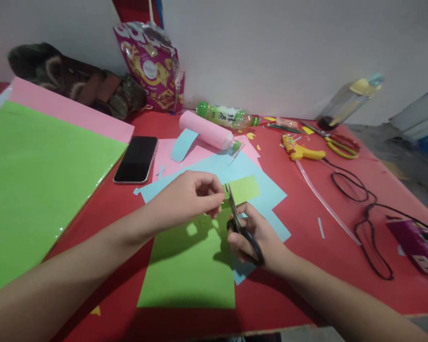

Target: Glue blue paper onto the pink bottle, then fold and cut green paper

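Observation:
Between its thumb and fingers, my left hand (199, 192) pinches a small piece of green paper (226, 196). My right hand (258, 235) grips a pair of black-handled scissors (248, 237), their slightly parted blades pointing up beside that piece. Beneath both hands lies a green paper sheet (192, 280), partly in shadow. A lighter green strip (244, 187) rests just behind the blades, on top of light blue paper (271, 194). Whether the blades touch the small piece, I cannot tell.
A phone (136, 159) and stacked green sheets (39, 185) lie left. Behind are a pink-wrapped bottle (207, 130), a green-capped bottle (224, 115) and a snack bag (151, 66). At right, a yellow glue gun (301, 149) trails a black cord near pliers (342, 146) and a purple box (415, 244).

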`<state>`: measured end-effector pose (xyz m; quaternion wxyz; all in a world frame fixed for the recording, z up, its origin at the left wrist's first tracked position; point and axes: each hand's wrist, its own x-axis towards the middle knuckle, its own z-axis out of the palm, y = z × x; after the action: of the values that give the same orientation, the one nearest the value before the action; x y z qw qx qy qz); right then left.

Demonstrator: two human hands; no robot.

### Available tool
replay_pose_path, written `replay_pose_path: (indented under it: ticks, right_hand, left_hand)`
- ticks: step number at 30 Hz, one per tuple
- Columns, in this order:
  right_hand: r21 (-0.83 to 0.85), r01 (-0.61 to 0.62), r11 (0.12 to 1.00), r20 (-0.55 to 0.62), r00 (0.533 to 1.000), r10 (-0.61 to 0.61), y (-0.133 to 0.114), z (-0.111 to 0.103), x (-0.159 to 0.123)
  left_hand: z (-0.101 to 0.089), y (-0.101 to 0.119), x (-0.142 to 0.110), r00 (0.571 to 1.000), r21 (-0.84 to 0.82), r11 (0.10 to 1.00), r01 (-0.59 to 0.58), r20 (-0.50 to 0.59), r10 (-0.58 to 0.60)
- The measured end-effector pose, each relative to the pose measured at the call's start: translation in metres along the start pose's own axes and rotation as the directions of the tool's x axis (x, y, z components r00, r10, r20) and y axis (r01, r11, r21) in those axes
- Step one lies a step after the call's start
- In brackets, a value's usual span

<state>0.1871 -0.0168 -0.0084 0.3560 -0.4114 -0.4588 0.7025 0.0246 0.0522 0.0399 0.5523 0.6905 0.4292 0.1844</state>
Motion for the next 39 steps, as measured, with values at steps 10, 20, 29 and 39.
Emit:
replay_pose_path:
  ticks: [10, 20, 29, 39]
  right_hand:
    - [-0.001, -0.012, 1.0, -0.003, 1.0, 0.012, -0.0002, -0.0003, 0.0002]
    - [-0.003, -0.012, 1.0, -0.001, 1.0, 0.012, -0.0004, -0.0007, 0.0005]
    - [0.011, -0.008, 1.0, 0.008, 1.0, 0.008, -0.001, -0.0002, 0.0005]
    - [0.002, -0.026, 1.0, 0.008, 1.0, 0.026, -0.0034, 0.0011, 0.0001]
  left_hand:
    - [-0.0002, -0.0006, 0.0008, 1.0, 0.01, 1.0, -0.001, -0.017, 0.001]
    - [-0.0011, -0.0002, -0.0002, 1.0, 0.015, 1.0, -0.019, -0.016, 0.019]
    - [-0.0018, 0.0016, -0.0011, 0.999, 0.039, 0.999, -0.019, -0.034, 0.021]
    - [-0.0012, 0.0019, -0.001, 0.998, 0.045, 0.999, -0.03, -0.05, 0.032]
